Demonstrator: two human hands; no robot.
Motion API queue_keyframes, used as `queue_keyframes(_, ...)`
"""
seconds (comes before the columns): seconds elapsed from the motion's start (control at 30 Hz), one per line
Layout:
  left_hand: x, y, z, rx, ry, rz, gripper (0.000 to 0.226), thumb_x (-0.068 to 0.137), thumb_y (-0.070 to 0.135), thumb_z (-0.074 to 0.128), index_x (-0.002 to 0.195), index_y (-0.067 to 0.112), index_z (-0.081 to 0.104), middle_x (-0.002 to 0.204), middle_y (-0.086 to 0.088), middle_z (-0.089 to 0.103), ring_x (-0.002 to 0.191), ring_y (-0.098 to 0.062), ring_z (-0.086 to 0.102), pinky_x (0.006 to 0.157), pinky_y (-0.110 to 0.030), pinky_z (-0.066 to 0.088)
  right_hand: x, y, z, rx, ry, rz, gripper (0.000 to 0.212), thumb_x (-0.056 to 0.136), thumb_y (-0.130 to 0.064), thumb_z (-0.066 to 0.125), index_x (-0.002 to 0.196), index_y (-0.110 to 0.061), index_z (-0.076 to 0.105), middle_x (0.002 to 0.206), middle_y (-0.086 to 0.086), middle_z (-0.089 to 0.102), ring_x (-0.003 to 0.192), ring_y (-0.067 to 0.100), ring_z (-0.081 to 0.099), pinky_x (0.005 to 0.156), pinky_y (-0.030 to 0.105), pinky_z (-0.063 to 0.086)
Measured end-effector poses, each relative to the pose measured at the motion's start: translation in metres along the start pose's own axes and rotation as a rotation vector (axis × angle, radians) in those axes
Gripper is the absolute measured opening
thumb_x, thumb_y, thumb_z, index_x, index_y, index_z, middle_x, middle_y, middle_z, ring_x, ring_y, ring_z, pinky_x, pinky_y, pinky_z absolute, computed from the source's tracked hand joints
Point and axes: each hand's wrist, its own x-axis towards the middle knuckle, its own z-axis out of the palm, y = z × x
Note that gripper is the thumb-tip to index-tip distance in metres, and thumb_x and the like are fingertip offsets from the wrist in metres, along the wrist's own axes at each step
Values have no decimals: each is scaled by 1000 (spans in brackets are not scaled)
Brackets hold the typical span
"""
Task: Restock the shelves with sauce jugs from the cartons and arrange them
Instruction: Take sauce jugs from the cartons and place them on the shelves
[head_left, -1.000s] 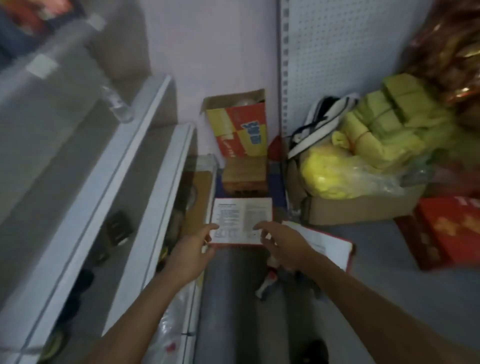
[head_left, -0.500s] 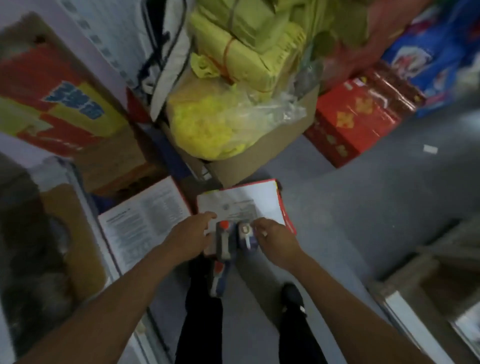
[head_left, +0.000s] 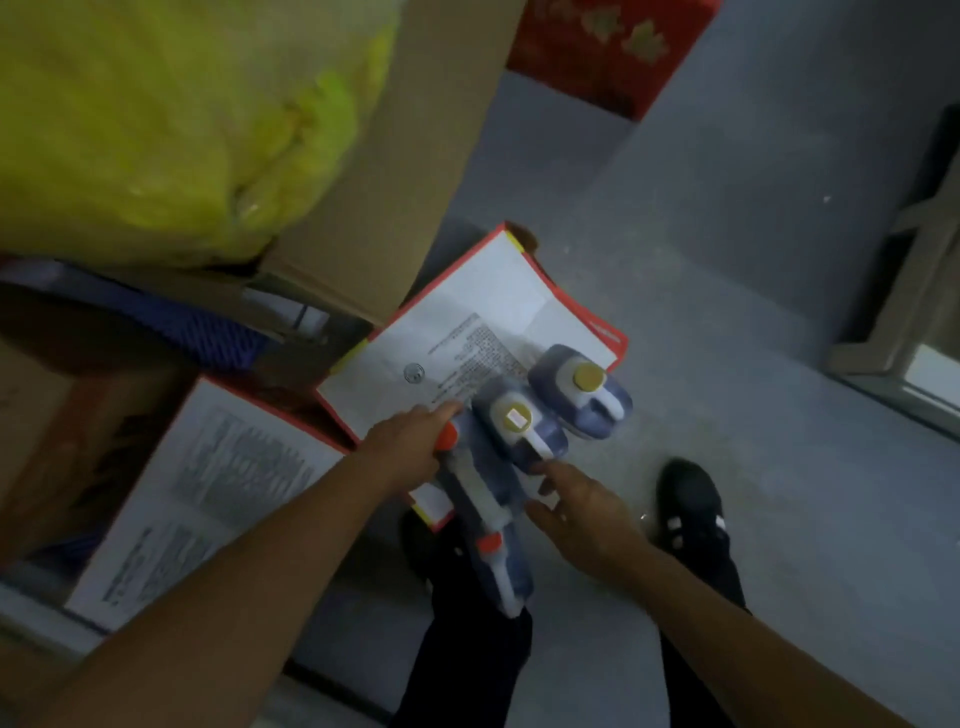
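Cardboard box (head_left: 395, 171) with a yellow bag (head_left: 171, 114) in it fills the top left, a red box (head_left: 608, 47) behind it on the grey floor (head_left: 727, 260). Below sits an open carton, its white printed flaps (head_left: 467, 332) spread wide. Four sauce jugs stand in it: two gold-capped jugs (head_left: 519, 421) at the right, two orange-capped jugs (head_left: 478, 499) nearer the person's legs. The left hand (head_left: 410, 447) grips the top of an orange-capped jug, fingers curled over it. The right hand (head_left: 576, 504) hangs relaxed just beside the nearer gold-capped jug, fingertips at its handle, holding nothing.
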Motion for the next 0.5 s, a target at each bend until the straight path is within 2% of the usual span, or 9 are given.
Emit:
queue_keyframes(0.07,18,-6,1,3,17,68,73,89,24,67,151,38,32,136,-7,55,122,-33,58,98,-41,49,-2,9,21,62,-20,6,60,94,-49,65,147,-29,43,132,-7,53,109,12,59,95,29,47)
queue_keyframes(0.17,38,-22,-2,-82,-71,124,84,81,28,79,152,40,35,147,0,55,129,-25,56,104,-37,47,3,18,58,230,-32,39,89,82,-55,78,154,-32,30,142,-10,46,125,9,53,100,23,44)
queue_keyframes(0.3,43,-43,1,-51,-137,180,116,70,29,88,155,56,14,148,6,54,125,-22,59,100,-37,52,14,8,97,427,102,91,118,62,-51,89,157,-37,22,152,-15,38,134,5,46,105,29,46)
queue_keyframes(0.4,42,-47,9,-41,-63,215,120,64,42,91,157,51,15,147,5,56,124,-20,60,100,-33,51,20,-11,114,424,278,141,119,59,-52,91,156,-35,23,152,-10,43,133,12,49,103,34,48)
queue_keyframes(0.5,33,-42,9,-115,22,269,111,66,38,93,156,41,29,149,5,53,129,-18,56,102,-27,44,22,-13,122,457,360,104,106,64,-55,84,152,-37,28,146,-8,50,130,15,55,103,42,53)
